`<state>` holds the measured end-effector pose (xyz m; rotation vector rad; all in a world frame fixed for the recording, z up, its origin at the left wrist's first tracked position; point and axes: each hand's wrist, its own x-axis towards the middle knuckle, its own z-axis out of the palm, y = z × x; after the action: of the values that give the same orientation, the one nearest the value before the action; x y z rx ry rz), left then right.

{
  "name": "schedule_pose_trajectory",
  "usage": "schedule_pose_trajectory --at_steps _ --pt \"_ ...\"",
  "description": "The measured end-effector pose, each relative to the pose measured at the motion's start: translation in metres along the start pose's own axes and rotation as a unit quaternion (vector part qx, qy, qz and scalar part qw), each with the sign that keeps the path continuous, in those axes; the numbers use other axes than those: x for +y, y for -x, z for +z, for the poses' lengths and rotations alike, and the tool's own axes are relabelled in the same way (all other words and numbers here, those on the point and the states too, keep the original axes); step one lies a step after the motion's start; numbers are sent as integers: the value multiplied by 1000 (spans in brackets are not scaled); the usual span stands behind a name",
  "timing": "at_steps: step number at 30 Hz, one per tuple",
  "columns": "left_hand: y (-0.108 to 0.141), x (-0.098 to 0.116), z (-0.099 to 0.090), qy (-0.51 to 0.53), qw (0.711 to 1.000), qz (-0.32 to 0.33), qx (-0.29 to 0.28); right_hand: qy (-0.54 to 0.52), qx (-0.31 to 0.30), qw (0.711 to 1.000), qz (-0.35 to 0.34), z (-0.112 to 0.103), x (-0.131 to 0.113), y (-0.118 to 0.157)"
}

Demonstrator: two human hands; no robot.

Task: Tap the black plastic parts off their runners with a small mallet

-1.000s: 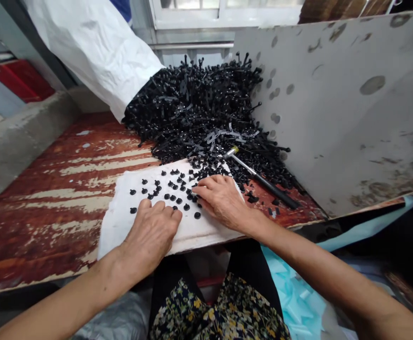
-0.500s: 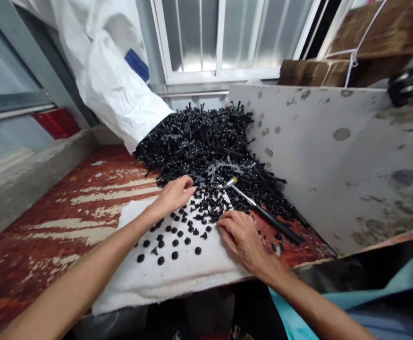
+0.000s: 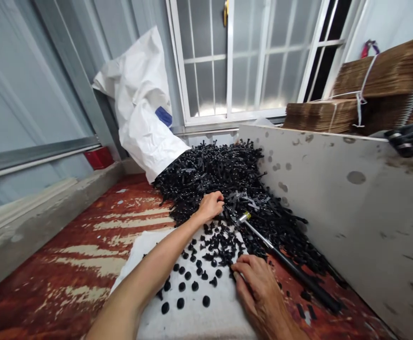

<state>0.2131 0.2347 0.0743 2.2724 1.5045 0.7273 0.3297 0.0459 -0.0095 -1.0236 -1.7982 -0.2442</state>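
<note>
My left hand [image 3: 211, 205] reaches to the near edge of a big heap of thin black plastic parts [image 3: 206, 165]. Its fingers are curled closed, and whatever lies between them is hidden. On the white cloth [image 3: 195, 326], my right hand [image 3: 259, 285] rests low, fingers bent together, tips against small black knob-like pieces [image 3: 223, 241]; I cannot make out what they pinch. More such pieces lie scattered singly across the cloth. A small hammer [image 3: 277, 252] with a yellow-tipped head and black handle lies right of the hands, its head against the heap.
A white sack [image 3: 146, 127] opens onto the heap at the back left. A stained grey board [image 3: 333, 189] stands upright along the right. Behind it are tied stacks of brown cardboard [image 3: 321, 115]. The worn red tabletop [image 3: 96, 226] extends left, beneath a window [image 3: 248, 61].
My left hand has moved forward and right, from above the loose pieces to the heap's edge. My right hand stays by the pieces. The view has tilted upward.
</note>
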Motion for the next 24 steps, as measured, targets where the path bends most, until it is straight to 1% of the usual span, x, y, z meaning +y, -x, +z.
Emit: schedule_pose_trajectory --at_steps 3,5,6,8,10,11,13,15,17,19,21,24 --pt "-3 -7 -6 53 999 -8 -4 -2 3 1000 5 0 0 1" --pt "-4 -19 -19 82 996 -30 8 2 5 1000 14 0 0 2" --pt "-5 -27 -28 91 995 -46 21 3 6 1000 18 0 0 2" --pt "-5 -50 -48 91 990 -91 65 6 7 1000 25 0 -1 3" --pt "-4 -76 -65 75 979 -150 112 7 7 999 31 1 -1 4" --pt "-3 -89 -70 70 972 -182 128 6 7 999 33 1 -1 4" --pt "0 -108 -73 73 958 -238 143 4 5 999 33 1 -1 3" --pt "2 -119 -67 99 944 -277 149 1 2 1000 29 1 0 3" --pt "0 -120 -61 143 930 -301 155 -3 -2 1000 28 0 0 2" --pt "-4 -114 -59 197 913 -320 159 -7 -7 999 32 -1 0 2" --pt "-7 -105 -64 250 893 -338 158 -6 -6 999 36 -2 -1 1" --pt "-6 -92 -80 314 868 -358 138 -5 0 999 41 -3 -2 0"
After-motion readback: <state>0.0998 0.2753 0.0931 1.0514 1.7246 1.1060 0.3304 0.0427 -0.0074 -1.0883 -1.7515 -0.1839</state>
